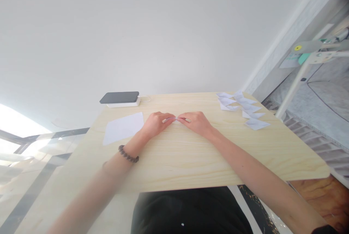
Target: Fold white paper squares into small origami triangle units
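Observation:
Both my hands meet over the middle of the wooden table, pinching one small folded piece of white paper (177, 118) between them. My left hand (157, 123) grips its left end, thumb and fingers pressed together, with a dark beaded bracelet on that wrist. At the other end, my right hand (196, 121) pinches the paper the same way. Most of the paper is hidden by the fingers, so its exact shape cannot be made out. A flat white paper sheet (123, 128) lies just left of my left hand.
Several folded white paper boats (253, 110) stand in two rows at the table's (174, 165) back right. A dark phone (120, 97) rests on a white block with a cable at the back left. Behind is a wall (163, 37); a white metal frame (294, 84) stands at right.

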The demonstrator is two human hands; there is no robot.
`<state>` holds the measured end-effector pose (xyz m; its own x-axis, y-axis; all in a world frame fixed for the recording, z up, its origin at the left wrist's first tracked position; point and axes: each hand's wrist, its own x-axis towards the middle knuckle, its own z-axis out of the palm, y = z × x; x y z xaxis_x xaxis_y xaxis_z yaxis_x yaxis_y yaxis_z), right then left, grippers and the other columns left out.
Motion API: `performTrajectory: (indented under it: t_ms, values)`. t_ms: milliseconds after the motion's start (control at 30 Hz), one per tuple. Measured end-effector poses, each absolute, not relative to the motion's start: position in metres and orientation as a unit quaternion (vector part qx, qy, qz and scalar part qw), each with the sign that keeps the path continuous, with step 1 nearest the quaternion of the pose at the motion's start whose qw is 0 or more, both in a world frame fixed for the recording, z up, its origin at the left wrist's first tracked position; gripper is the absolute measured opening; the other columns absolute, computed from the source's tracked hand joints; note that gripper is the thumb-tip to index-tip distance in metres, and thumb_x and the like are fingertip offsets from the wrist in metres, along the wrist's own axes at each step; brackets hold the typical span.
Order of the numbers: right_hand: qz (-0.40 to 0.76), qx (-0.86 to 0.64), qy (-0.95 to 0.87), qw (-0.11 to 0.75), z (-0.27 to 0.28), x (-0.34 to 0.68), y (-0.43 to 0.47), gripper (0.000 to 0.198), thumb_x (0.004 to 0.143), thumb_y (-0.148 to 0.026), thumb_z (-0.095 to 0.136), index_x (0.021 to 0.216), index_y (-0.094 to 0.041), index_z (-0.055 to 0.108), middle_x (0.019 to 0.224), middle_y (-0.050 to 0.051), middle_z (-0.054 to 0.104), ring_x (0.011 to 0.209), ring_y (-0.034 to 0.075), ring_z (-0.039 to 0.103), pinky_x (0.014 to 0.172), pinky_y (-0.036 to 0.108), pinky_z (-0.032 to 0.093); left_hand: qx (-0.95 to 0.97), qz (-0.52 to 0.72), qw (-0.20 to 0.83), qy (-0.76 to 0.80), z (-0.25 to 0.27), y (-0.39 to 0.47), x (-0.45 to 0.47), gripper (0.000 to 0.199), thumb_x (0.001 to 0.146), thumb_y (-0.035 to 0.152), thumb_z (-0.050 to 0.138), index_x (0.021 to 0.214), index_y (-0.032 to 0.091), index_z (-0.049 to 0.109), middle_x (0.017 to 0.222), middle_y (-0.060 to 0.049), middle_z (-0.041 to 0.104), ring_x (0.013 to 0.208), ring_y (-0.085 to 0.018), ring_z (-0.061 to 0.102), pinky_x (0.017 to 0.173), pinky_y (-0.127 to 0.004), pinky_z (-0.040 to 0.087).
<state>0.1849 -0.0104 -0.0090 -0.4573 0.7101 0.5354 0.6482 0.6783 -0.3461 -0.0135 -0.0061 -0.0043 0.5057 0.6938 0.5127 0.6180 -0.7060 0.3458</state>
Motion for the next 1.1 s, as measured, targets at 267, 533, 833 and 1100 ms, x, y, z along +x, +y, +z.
performTrajectory:
  t_ms: [267,533,833,1100]
  values:
    - [0.016,-0.395,-0.855,0.336,-0.009,0.175,-0.015,0.018,0.081,-0.023,0.045,0.079,-0.02,0.063,0.076,0.0,0.067,0.068,0.011,0.059,0.063,0.021,0.04,0.864,0.333,0.032,0.376,-0.008,-0.008,-0.01,0.015,0.077,0.028,0.052,0.079,0.019,0.064,0.072,-0.001,0.067,0.065,-0.014,0.06,0.067,-0.026,0.044]
    - [0.034,-0.393,-0.853,0.342,-0.006,0.179,-0.015,0.017,0.08,-0.022,0.046,0.082,-0.021,0.062,0.08,-0.001,0.067,0.071,0.011,0.06,0.067,0.021,0.041,0.856,0.342,0.066,0.381,-0.006,-0.01,-0.011,0.018,0.079,0.03,0.049,0.082,0.02,0.063,0.078,-0.001,0.067,0.068,-0.014,0.06,0.066,-0.024,0.045]
    - [0.08,-0.376,-0.855,0.347,-0.007,0.178,-0.014,0.017,0.08,-0.022,0.045,0.083,-0.02,0.061,0.08,0.0,0.066,0.071,0.011,0.058,0.068,0.021,0.042,0.862,0.333,0.092,0.372,-0.004,-0.01,-0.011,0.015,0.079,0.025,0.048,0.08,0.019,0.062,0.077,-0.001,0.066,0.07,-0.013,0.057,0.069,-0.024,0.044]
    - [0.194,-0.412,-0.813,0.363,-0.012,0.191,-0.005,0.02,0.081,-0.033,0.048,0.081,-0.02,0.064,0.08,0.0,0.068,0.072,0.011,0.061,0.065,0.021,0.045,0.833,0.332,0.145,0.418,0.001,-0.009,-0.015,0.021,0.08,0.034,0.049,0.082,0.02,0.064,0.075,0.002,0.067,0.062,-0.01,0.057,0.062,-0.02,0.044]
